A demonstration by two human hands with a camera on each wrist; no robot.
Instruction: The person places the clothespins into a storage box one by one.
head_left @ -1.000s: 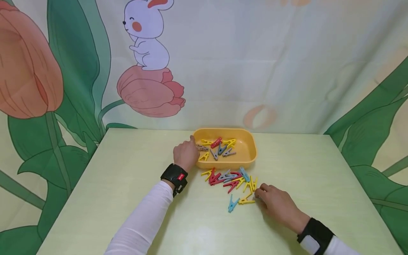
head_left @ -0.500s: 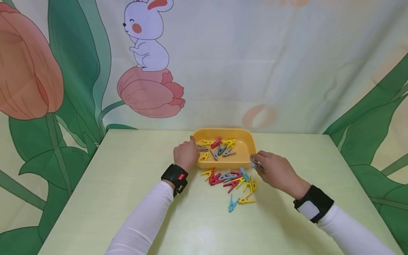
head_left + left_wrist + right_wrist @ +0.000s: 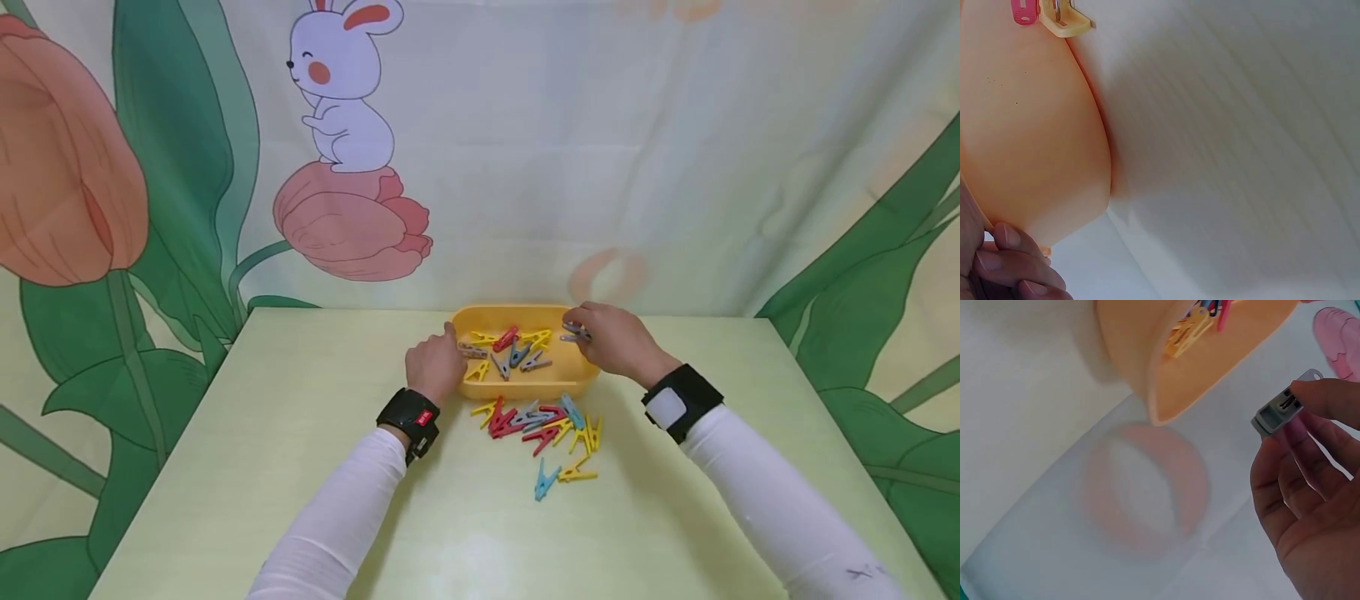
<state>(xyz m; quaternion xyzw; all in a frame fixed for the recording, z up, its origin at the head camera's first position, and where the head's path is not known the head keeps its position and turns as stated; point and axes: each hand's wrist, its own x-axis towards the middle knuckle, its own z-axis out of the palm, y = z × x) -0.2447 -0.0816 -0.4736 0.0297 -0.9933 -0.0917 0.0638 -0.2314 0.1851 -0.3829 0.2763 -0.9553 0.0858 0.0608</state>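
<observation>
The right hand (image 3: 618, 340) has a small grey plastic spring clothespin (image 3: 576, 332) pinched between thumb and fingertips, held over the right end of the shallow yellow-orange plastic tray (image 3: 532, 390), and the left hand (image 3: 435, 367) grips the tray's left rim. Honestly, I'd lower the pin close to the tray floor before loosening the pinch so it doesn't bounce, and aim for that bare right end, since the mixed red, yellow and grey pins (image 3: 506, 337) inside sit more to the left. Keeping the left grip steady should stop the tray sliding. Compared with half a second ago, the right hand is farther back, from the front-right corner to over the tray; the left hand and the loose multicoloured pile (image 3: 542, 437) in front look unchanged.
</observation>
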